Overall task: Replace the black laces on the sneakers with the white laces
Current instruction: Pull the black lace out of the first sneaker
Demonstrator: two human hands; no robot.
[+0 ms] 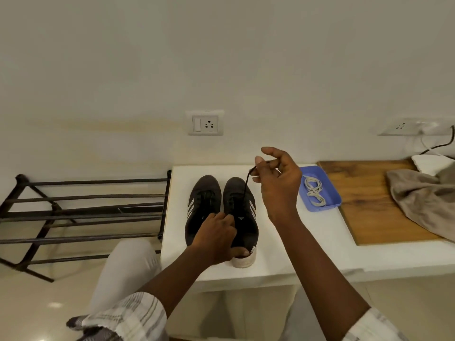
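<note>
Gripping the heel of one black striped sneaker (243, 217) on the white counter (283, 254), the left hand (216, 238) curls around it; the matching sneaker (202, 207) sits just beside at nine o'clock. At one o'clock the raised right hand (278, 183) pinches the taut black lace (247, 184). Farther, at two o'clock, loose white laces (314, 193) lie in a blue plastic tray (332, 205).
</note>
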